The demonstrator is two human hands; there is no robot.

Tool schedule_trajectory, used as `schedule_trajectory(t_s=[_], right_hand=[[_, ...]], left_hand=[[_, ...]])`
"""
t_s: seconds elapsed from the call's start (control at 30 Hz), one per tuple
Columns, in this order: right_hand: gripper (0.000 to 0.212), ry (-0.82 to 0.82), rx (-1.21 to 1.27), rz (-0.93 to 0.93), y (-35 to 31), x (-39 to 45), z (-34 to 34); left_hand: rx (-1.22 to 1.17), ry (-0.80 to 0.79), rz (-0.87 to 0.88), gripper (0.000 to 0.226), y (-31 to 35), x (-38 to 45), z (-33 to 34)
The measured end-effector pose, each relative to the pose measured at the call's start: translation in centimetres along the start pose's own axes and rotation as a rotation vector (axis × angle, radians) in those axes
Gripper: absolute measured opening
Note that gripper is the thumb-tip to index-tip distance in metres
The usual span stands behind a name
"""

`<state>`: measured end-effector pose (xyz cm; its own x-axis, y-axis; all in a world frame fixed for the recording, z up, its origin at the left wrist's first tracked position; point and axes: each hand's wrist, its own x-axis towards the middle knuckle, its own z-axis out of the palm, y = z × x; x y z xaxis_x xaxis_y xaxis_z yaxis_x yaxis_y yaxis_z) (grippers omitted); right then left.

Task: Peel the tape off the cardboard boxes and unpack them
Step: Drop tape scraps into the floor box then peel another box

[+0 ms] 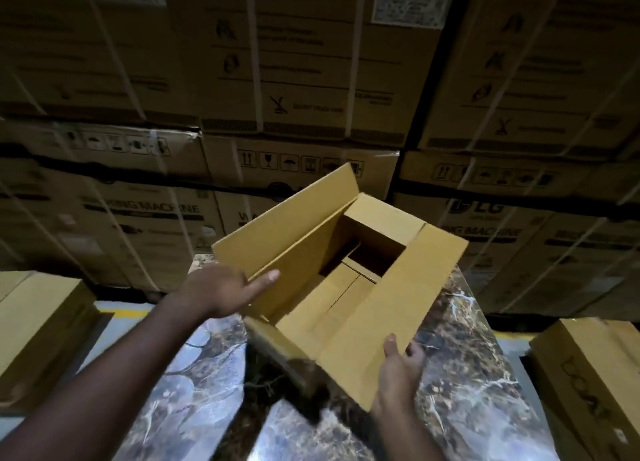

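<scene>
An open yellow-brown cardboard box (346, 308) sits tilted on the marble-patterned table (478, 391). Its long flaps stand spread and its inside looks empty down to the bottom flaps. My left hand (221, 291) holds the left long flap, thumb lying on its inner face and fingers behind it. My right hand (401, 360) grips the near corner of the right long flap, thumb on top and fingers underneath. No tape is visible on the box.
A closed cardboard box (41, 332) stands at the left and another (595, 374) at the right, both below table level. A wall of large stacked washing-machine cartons (311, 79) rises right behind the table.
</scene>
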<state>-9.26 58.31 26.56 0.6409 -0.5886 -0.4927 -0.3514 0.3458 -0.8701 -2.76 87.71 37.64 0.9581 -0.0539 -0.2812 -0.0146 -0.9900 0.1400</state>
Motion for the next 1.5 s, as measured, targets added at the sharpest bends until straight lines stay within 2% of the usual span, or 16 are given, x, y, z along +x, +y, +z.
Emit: schedule_trajectory(t_s=[0.1, 0.2, 0.27, 0.4, 0.5, 0.6, 0.7, 0.83, 0.93, 1.03, 1.13, 1.2, 1.27, 1.37, 1.43, 1.5], right_hand=[[0.055, -0.052, 0.054, 0.142, 3.6, -2.4, 2.2], [0.071, -0.133, -0.128, 0.187, 4.9, -2.8, 3.8], [0.084, -0.107, -0.382, -0.026, 4.7, -2.0, 3.4], [0.068, -0.261, -1.099, -1.009, 1.9, 3.2, 0.9], [0.049, -0.458, -1.24, -1.141, -1.6, 5.8, 2.3], [0.018, -0.349, -1.183, -1.203, -6.3, 6.8, 4.3], [0.026, -0.226, -1.312, -1.15, -9.7, 8.8, 6.1], [0.11, -0.163, -1.805, -0.754, -12.0, 13.6, 6.3], [0.084, -0.2, -1.779, -0.746, -12.5, 15.7, 5.4], [0.037, -0.309, -1.377, -0.821, -15.1, 16.4, 4.6], [0.028, -0.357, -0.776, -0.587, -20.1, 18.5, 2.7], [0.034, -0.178, -0.546, -0.519, -21.4, 20.4, 1.3], [0.041, 0.064, -0.64, -0.593, -19.8, 21.0, 0.7], [0.048, 0.2, -1.072, -0.728, -16.3, 20.5, -0.2], [0.073, 0.118, -1.396, -0.662, -14.7, 21.1, -0.8], [0.101, -0.172, -1.369, -0.472, -14.3, 22.1, -0.7]], left_hand=[[0.292, -0.278, -0.198, 0.109, 2.9, -1.3, 1.6], [-0.021, -0.265, -0.408, 0.139, 5.3, -1.1, 6.9], [-0.285, -0.037, -0.535, 0.144, 6.1, 0.1, 9.2], [-0.697, 0.251, -0.695, 0.116, 5.9, 1.0, 9.8], [-0.786, 0.298, -0.658, 0.108, 4.4, 1.2, 10.9], [-0.827, 0.361, -0.57, 0.096, 3.6, 1.2, 11.5], [-0.817, 0.421, -0.577, 0.086, 3.3, 0.4, 11.2], [-0.78, 0.462, -0.6, 0.087, 2.6, -0.4, 11.2], [-0.776, 0.44, -0.576, 0.087, 2.2, -0.5, 11.3], [-0.676, 0.382, -0.618, 0.088, 1.7, 0.0, 10.8], [-0.565, 0.349, -0.65, 0.088, 1.7, 0.6, 10.3], [-0.54, 0.354, -0.655, 0.089, 2.0, 0.7, 10.1], [-0.504, 0.364, -0.642, 0.088, 2.3, 0.8, 10.0], [-0.441, 0.361, -0.621, 0.086, 2.6, 1.1, 9.9], [-0.419, 0.364, -0.629, 0.086, 2.4, 1.5, 10.3], [-0.405, 0.376, -0.611, 0.089, 2.1, 1.5, 10.6]])
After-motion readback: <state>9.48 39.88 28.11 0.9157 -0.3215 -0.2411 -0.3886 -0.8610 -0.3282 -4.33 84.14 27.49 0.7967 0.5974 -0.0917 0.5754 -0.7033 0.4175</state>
